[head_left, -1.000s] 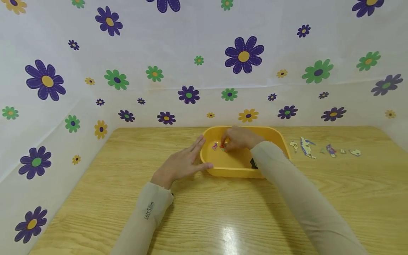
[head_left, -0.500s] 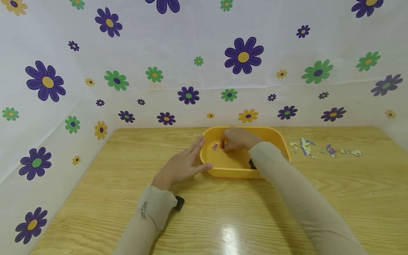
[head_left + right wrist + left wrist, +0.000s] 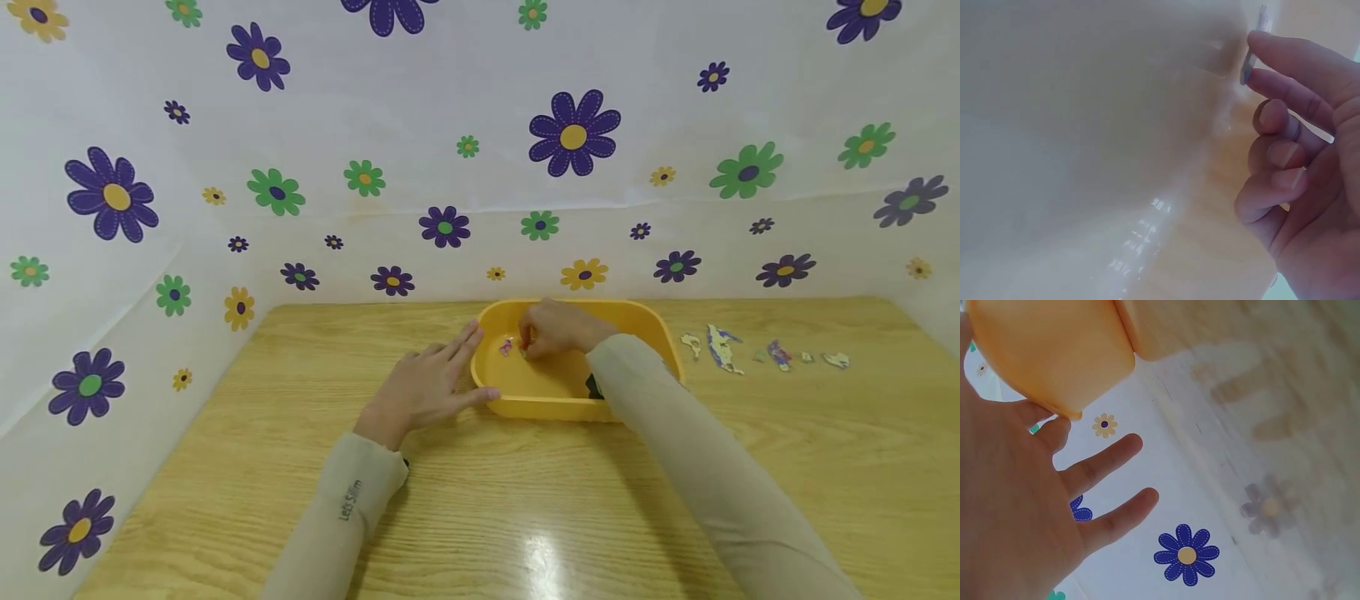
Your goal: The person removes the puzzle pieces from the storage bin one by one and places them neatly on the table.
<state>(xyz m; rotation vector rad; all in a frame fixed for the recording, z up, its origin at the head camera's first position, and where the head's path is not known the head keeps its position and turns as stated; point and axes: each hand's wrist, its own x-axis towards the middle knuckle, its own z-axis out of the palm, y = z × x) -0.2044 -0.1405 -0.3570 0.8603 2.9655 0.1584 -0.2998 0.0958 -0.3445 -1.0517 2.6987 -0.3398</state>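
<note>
A yellow plastic tray (image 3: 555, 407) stands near the far edge of the wooden table. My left hand (image 3: 423, 387) rests against its left end, fingers fairly straight and the thumb at the front rim. The left wrist view has those fingers (image 3: 1107, 465) spread beside the tray's corner. Inside the tray, my right hand (image 3: 558, 327) reaches down. Its thumb and a finger pinch a thin flat cut-out piece (image 3: 1255, 50), seen edge-on in the right wrist view; the other fingers are curled. To its left lies a small pink-and-purple cut-out piece (image 3: 506, 347) on the tray floor.
Right of the tray, several flat irregular pieces lie in a rough row, among them a long pale one (image 3: 722, 348) and a purple-and-red one (image 3: 778, 356). A white flower-printed sheet (image 3: 495, 183) rises behind the table (image 3: 465, 517) and along its left side.
My right hand stays low in the tray, and the red part of the piece at its fingertips no longer shows. My left forearm shifted slightly and came back; the tray stayed put.
</note>
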